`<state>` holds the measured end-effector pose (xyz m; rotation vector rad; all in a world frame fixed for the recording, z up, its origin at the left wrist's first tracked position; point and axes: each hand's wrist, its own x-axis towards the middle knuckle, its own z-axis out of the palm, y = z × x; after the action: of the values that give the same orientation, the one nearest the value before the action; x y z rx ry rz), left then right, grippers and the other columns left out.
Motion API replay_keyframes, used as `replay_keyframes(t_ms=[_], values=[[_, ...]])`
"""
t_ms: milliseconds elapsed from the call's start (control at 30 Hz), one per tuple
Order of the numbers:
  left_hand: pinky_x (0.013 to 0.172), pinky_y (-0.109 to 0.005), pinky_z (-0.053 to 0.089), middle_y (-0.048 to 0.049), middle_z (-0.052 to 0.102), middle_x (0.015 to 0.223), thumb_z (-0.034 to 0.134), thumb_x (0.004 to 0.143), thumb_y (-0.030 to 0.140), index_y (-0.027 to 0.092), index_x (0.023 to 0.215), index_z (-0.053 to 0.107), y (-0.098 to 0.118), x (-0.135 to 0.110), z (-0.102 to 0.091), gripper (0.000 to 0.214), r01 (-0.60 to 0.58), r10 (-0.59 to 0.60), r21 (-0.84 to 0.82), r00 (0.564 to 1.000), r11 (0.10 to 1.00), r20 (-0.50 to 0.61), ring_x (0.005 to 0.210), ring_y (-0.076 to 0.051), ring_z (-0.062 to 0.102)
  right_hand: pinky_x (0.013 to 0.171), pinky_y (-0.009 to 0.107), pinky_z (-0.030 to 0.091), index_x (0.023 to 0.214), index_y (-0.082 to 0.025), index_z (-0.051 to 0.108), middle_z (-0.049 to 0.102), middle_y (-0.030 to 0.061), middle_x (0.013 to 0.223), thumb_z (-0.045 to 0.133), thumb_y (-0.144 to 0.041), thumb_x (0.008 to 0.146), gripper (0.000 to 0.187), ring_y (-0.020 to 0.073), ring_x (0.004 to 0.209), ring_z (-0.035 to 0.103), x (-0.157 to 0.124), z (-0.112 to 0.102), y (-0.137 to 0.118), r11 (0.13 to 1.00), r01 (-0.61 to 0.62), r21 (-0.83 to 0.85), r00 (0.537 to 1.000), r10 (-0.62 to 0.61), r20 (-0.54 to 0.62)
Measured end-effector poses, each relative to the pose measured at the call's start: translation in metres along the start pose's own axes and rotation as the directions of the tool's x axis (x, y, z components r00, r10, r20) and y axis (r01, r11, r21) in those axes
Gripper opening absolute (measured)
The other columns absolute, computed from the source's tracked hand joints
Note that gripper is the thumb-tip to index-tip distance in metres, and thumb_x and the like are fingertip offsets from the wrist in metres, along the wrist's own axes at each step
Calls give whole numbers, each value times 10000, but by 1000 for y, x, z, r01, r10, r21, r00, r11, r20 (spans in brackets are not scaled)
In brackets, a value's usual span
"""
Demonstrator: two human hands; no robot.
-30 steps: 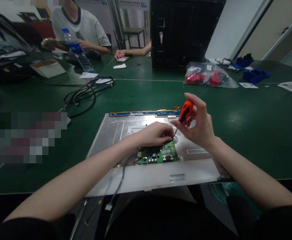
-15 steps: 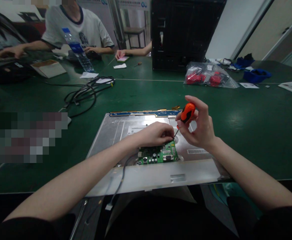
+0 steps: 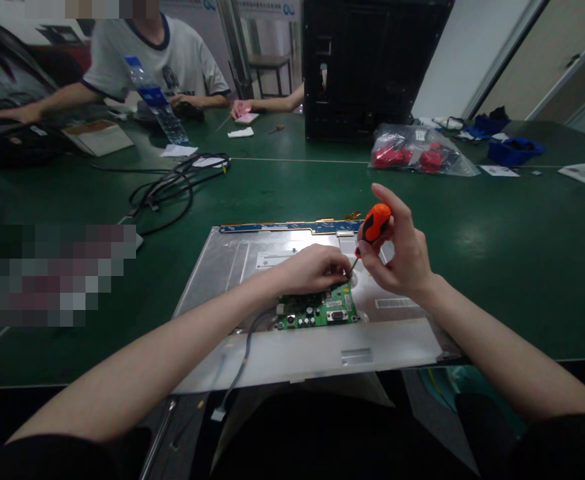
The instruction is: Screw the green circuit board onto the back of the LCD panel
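Note:
My right hand (image 3: 402, 250) grips a short orange-and-black screwdriver (image 3: 376, 223), its forefinger raised off the handle. The shaft slants down to the upper right corner of a green circuit board (image 3: 319, 310). Beside the tip, my left hand (image 3: 319, 267) rests over the board with fingers pinched together; what they hold, if anything, is hidden. That hand covers the board's upper part. Beneath the board lies a flat metal display panel (image 3: 397, 327) with a blue circuit strip (image 3: 282, 228) along its far edge. A grey cable (image 3: 245, 360) runs from the board's left over the near edge.
Black cables (image 3: 167, 190) lie coiled at left, near a tilted water bottle (image 3: 156, 100). A large black case (image 3: 372, 67) stands behind, with a plastic bag of red parts (image 3: 422, 153) at its right. Co-workers sit across the green table (image 3: 522, 267).
My right hand's fingers have shifted on the screwdriver handle, the forefinger lifting and straightening. My left hand has barely moved. Across the table, a co-worker's arm has moved slightly left.

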<state>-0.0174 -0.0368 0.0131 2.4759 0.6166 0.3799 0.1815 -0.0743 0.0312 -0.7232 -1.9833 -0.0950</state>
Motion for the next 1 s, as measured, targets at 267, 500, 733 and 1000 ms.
replay_keyframes(t_ms=[267,500,733,1000], values=[[715,-253,463,-31,729,861,659,903,128,166,932,736,-1,-1,3,91,5,-5,-4,1000,1000,-20,768,-158,649,385,217,460,1524,-263,351,622,-39,774,642,-301,953,642,100,460,521,1,0,0,999,-27,-37,999,26,-35],[756,-279,485,-59,739,943,657,901,129,156,934,738,0,0,2,92,21,-21,-11,1000,1000,-6,819,-174,673,388,187,458,1552,-296,289,581,-60,769,671,-301,953,710,90,486,502,-1,6,5,999,14,37,997,-11,-76],[741,-283,470,-30,719,862,666,888,151,169,905,711,0,0,2,52,37,-37,-8,999,999,-20,765,-167,642,402,181,480,1513,-308,323,593,-39,811,649,-354,976,630,96,528,530,-2,5,5,1000,-5,21,997,7,-79],[766,-294,476,-53,727,919,648,899,139,163,911,729,-2,1,3,85,32,-32,-7,999,999,2,803,-175,653,415,198,486,1532,-283,339,644,-15,888,673,-273,925,693,92,525,531,-2,3,5,1000,19,8,998,-19,-52]])
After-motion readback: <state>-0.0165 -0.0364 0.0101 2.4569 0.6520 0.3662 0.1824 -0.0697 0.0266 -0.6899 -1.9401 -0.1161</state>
